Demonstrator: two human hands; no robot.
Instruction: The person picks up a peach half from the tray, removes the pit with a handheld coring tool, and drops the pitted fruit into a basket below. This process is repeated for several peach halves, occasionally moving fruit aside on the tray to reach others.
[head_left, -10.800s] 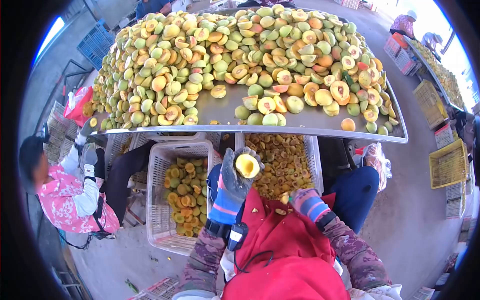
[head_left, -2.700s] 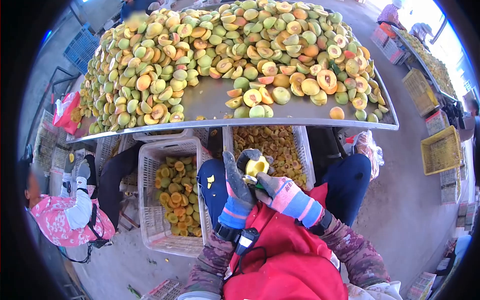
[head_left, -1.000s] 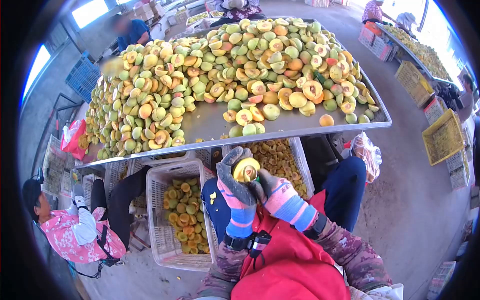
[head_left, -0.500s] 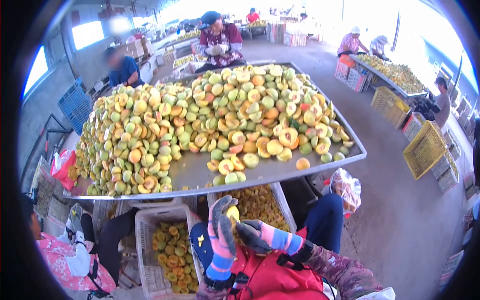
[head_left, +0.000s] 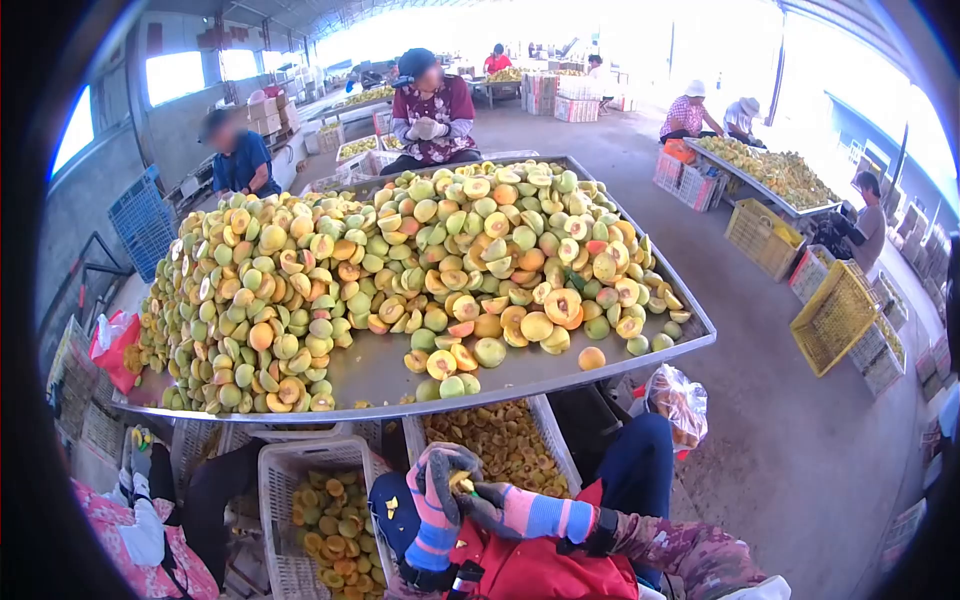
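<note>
Both my hands wear grey-palmed gloves with pink and blue striped cuffs, held close together over my red apron point(head_left: 560, 568). My left hand point(head_left: 438, 485) is closed around a yellow peach half point(head_left: 461, 482), mostly covered by the fingers. The closed fingers of my right hand point(head_left: 505, 507) press against the fruit from the right. A small greenish bit shows by them, but I cannot make out what they grip. Just beyond the hands stands a crate point(head_left: 563, 450) of cut peach pieces. To the left, another white crate point(head_left: 277, 520) holds peach halves.
A metal table point(head_left: 530, 385) heaped with halved peaches point(head_left: 270, 290) spans the space ahead. Co-workers sit across it and at my left point(head_left: 150, 530). A plastic bag point(head_left: 677, 405) lies beyond my right knee. Yellow crates point(head_left: 835, 320) stand on the right.
The view has tilted, so the table and my hands sit lower in it. My hands have drawn closer together, and the peach half is more covered by fingers than before.
</note>
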